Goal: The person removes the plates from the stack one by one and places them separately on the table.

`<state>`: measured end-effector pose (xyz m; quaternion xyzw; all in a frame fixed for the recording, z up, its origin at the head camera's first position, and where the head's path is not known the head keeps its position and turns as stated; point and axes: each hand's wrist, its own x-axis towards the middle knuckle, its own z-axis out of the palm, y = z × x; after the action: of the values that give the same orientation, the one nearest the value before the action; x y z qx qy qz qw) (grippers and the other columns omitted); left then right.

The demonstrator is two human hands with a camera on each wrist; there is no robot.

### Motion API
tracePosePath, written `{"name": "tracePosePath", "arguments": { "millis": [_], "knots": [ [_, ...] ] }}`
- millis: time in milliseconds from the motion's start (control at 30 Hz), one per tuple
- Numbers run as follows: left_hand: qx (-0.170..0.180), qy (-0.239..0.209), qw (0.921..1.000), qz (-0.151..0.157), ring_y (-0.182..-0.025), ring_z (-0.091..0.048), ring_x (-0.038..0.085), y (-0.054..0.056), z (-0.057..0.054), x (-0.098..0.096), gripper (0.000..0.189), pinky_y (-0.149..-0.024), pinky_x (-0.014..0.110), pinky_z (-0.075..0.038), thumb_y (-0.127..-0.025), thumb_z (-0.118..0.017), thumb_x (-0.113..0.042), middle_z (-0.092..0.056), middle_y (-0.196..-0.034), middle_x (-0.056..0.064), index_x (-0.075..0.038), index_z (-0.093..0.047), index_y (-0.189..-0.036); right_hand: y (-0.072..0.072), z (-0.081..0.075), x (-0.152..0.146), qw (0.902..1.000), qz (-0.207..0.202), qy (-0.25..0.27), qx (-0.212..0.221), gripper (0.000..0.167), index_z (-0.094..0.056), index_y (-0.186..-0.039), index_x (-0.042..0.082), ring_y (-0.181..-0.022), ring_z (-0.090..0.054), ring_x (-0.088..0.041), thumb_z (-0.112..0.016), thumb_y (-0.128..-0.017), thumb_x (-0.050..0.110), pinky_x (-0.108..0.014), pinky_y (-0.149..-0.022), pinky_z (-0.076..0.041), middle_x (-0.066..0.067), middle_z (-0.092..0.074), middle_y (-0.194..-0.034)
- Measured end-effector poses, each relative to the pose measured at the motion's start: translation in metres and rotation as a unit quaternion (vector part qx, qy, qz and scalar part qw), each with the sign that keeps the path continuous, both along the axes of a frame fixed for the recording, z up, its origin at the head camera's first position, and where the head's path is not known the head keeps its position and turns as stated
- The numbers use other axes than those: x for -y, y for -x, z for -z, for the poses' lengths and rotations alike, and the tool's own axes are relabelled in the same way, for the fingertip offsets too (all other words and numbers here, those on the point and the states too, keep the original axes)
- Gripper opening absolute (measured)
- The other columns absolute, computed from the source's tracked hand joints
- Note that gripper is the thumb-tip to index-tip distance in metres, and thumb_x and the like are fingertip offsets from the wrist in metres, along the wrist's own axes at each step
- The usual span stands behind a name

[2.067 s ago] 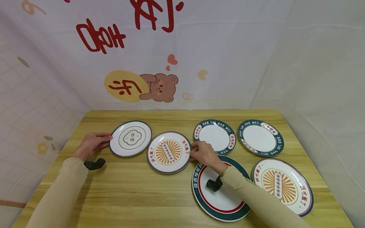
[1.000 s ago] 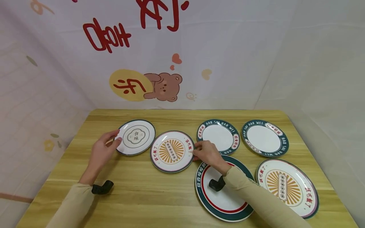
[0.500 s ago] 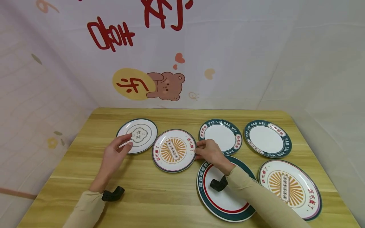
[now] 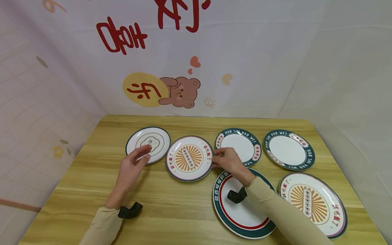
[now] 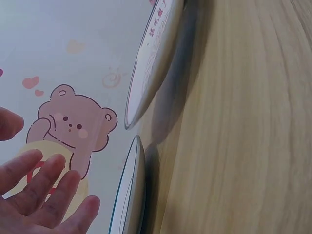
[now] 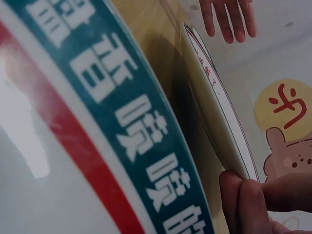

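Note:
My right hand (image 4: 229,161) pinches the right rim of a small plate (image 4: 190,158) with an orange sunburst and red lettering. In the right wrist view its thumb and fingertips (image 6: 251,195) grip that rim, and a shadow lies under the plate. My left hand (image 4: 131,170), fingers spread and holding nothing, is over the near side of a white plate (image 4: 162,136) with a dark thin rim and a grey emblem. The left wrist view shows the left fingers (image 5: 46,180) apart from both plates. These two plates lie side by side, their rims close together.
Two green-rimmed plates (image 4: 242,144) (image 4: 289,149) lie at the back right. A large plate (image 4: 242,217) with a green border and red ring is under my right forearm. Right of it is a larger sunburst plate (image 4: 333,214). A printed cloth wall (image 4: 260,51) stands behind the wooden table (image 4: 171,217).
My left hand has let go of the emblem plate's left rim and moved right, over its near side. The sunburst plate, still in my right hand, has shifted slightly away from me.

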<state>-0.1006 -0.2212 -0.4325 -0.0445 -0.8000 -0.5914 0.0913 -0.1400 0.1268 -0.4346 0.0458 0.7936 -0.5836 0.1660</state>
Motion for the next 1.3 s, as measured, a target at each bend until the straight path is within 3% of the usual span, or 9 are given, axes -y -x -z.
{"name": "tracePosePath", "arguments": {
  "millis": [533,767,1033,1300],
  "knots": [
    [-0.004,-0.037,0.9993,0.006,-0.117,-0.061,0.004,-0.002,0.000,-0.009,0.038,-0.095,0.012,-0.050,-0.103,-0.062,-0.007,-0.065,-0.131,0.025,0.008,-0.059,-0.138,0.022,-0.008,-0.006,0.9999,0.003,-0.017,0.001,0.033,-0.061,-0.128,-0.011,-0.084,-0.074,-0.021,-0.066,-0.099,0.004,-0.035,-0.084,-0.062,-0.023,-0.071,-0.112],
    [0.007,-0.022,0.9997,0.003,-0.119,-0.060,0.004,-0.002,0.001,-0.009,0.040,-0.096,0.012,-0.050,-0.105,-0.062,-0.012,-0.065,-0.133,0.021,0.006,-0.058,-0.140,0.029,-0.006,-0.005,0.9993,-0.003,-0.037,-0.009,0.032,-0.062,-0.126,-0.011,-0.079,-0.074,-0.021,-0.067,-0.098,0.004,-0.026,-0.076,-0.061,-0.021,-0.074,-0.103],
    [0.013,-0.024,0.9996,0.001,-0.119,-0.060,0.005,-0.002,0.001,-0.009,0.038,-0.096,0.012,-0.050,-0.105,-0.062,-0.013,-0.065,-0.134,0.020,0.002,-0.060,-0.140,0.036,-0.006,-0.002,0.9986,-0.003,-0.053,-0.007,0.032,-0.063,-0.126,-0.010,-0.077,-0.074,-0.020,-0.068,-0.098,0.005,-0.025,-0.075,-0.060,-0.019,-0.074,-0.101],
    [0.016,-0.026,0.9995,0.001,-0.119,-0.060,0.005,-0.003,0.001,-0.010,0.038,-0.095,0.013,-0.050,-0.105,-0.062,-0.014,-0.065,-0.134,0.020,0.001,-0.061,-0.139,0.039,-0.007,0.001,0.9929,-0.003,-0.104,-0.058,0.025,-0.070,-0.118,-0.007,-0.084,-0.075,-0.025,-0.071,-0.097,0.007,-0.025,-0.075,-0.061,-0.018,-0.074,-0.103]
  ]
}}
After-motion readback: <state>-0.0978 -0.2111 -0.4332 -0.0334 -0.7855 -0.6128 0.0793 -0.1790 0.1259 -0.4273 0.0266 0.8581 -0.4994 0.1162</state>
